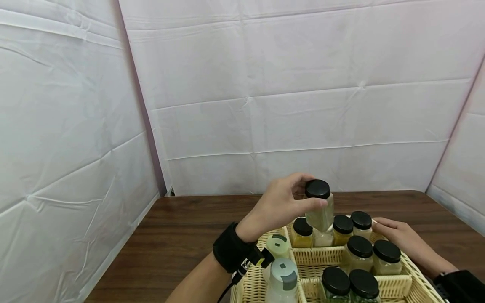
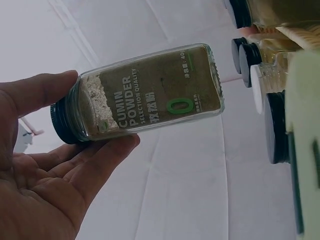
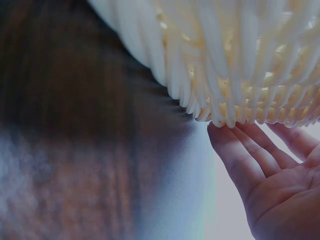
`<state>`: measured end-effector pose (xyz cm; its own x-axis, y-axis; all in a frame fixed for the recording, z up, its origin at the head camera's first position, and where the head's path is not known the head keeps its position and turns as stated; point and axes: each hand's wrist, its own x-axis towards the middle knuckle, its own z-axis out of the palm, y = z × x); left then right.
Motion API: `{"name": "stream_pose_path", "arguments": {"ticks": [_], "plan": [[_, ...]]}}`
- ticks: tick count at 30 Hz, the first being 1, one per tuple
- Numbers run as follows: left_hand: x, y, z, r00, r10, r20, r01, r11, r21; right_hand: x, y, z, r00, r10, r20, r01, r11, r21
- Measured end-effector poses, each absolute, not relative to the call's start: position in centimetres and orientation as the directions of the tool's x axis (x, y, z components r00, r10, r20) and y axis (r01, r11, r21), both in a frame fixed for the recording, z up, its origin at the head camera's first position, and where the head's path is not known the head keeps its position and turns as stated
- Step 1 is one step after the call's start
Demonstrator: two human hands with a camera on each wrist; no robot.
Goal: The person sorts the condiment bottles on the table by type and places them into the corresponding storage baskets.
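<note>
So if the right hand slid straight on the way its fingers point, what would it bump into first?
The right hand already has its straight fingers against the outer wall of the wicker basket, so the basket comes first. Pushing further would likely press on the black-lidded jars just inside, though depth is unclear.

Head view: looked forward and down from above, at middling range, onto the cream woven wicker basket (image 1: 333,255) on the dark brown wooden table (image 1: 182,227), white creased sheets behind.

Left wrist view: sat very close beneath the left hand (image 2: 45,185), faced upward past the glass cumin-powder jar with black lid (image 2: 145,95), toward other black-lidded jars at the frame's right edge.

Right wrist view: lay low beside the basket (image 3: 240,65), nearly touching its outer wall, tabletop blurred in front, fingers of the right hand (image 3: 270,175) against the weave.

Shared with the head view: jar (image 1: 320,206) and left hand (image 1: 278,206) above the basket; right hand (image 1: 401,237) at the basket's far right rim.
</note>
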<state>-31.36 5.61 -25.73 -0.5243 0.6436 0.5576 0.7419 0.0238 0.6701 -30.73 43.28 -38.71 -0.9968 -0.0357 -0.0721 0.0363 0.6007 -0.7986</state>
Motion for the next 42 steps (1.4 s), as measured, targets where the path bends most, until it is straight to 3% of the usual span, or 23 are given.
{"name": "stream_pose_path", "arguments": {"ticks": [18,30,42], "plan": [[-31.4,5.7,-27.1,-0.519,0.664,0.538,0.755,0.06,0.653,-31.1,43.6,-39.4,-0.997,-0.043,-0.067,0.024,0.636,-0.771],[-31.9,6.4,-26.7,-0.425,0.735,0.528,0.831,0.086,0.55,-31.7,43.3,-39.9,-0.996,-0.041,-0.08,0.039,0.602,-0.798],[-32.0,6.8,-26.6,-0.457,0.786,0.417,0.788,0.139,0.6,-32.5,43.2,-40.1,-0.997,-0.04,-0.063,0.024,0.631,-0.775]]}}
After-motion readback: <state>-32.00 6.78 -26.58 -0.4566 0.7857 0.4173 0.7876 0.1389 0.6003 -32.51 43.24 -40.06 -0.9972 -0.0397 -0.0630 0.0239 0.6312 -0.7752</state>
